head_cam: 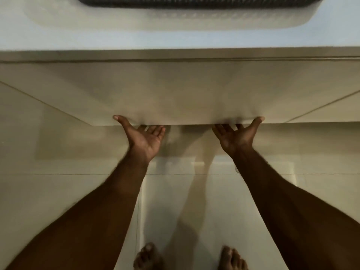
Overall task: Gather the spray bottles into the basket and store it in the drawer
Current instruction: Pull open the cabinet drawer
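Now | left hand [144, 136], right hand [236, 134] | fingers curled under drawer [179, 94] edge, thumbs out

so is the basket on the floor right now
No, the basket sits up on the counter, while both hands grip the drawer front's bottom edge below it.

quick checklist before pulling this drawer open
1. Left hand hooked under the drawer front, thumb on its face: ok.
2. Right hand hooked the same way: ok.
3. Hands spaced evenly about the middle: ok.
4. Drawer shut so far: ok.
5. Feet back from the drawer's path: cannot tell.
6. Basket on the counter holds the bottles: cannot tell, only its edge shows.
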